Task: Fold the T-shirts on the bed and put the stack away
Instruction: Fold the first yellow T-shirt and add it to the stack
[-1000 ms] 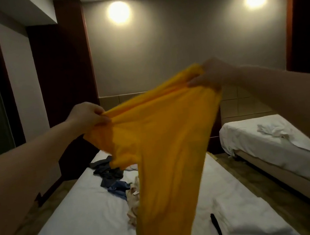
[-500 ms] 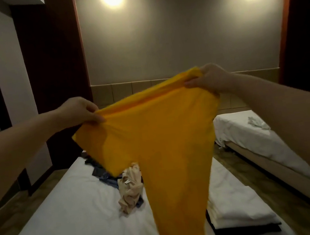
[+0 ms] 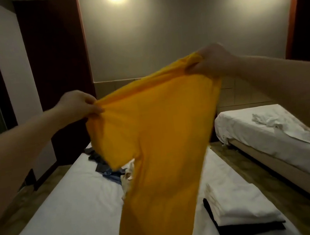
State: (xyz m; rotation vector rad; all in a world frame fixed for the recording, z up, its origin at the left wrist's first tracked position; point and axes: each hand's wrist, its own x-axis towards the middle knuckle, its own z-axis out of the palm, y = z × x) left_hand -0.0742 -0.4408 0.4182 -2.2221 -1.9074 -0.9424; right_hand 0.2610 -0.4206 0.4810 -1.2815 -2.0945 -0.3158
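yellow t-shirt (image 3: 153, 137): held up in the air over the bed (image 3: 65, 221), hanging from its top edge.
left hand (image 3: 77, 106): pinches the shirt's edge at 10 o'clock.
right hand (image 3: 214, 61): grips the bunched edge at 1 o'clock.
folded stack (image 3: 242, 211): white over black, on the bed at 4 o'clock.
loose clothes (image 3: 105, 165): on the bed, partly behind the shirt.
second bed (image 3: 263, 137): at 3 o'clock.

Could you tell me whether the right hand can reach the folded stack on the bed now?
Probably not yet: the right hand grips the yellow T-shirt, held up with the left hand. The folded stack lies uncovered on the bed below, so the way looks free once it lets go.
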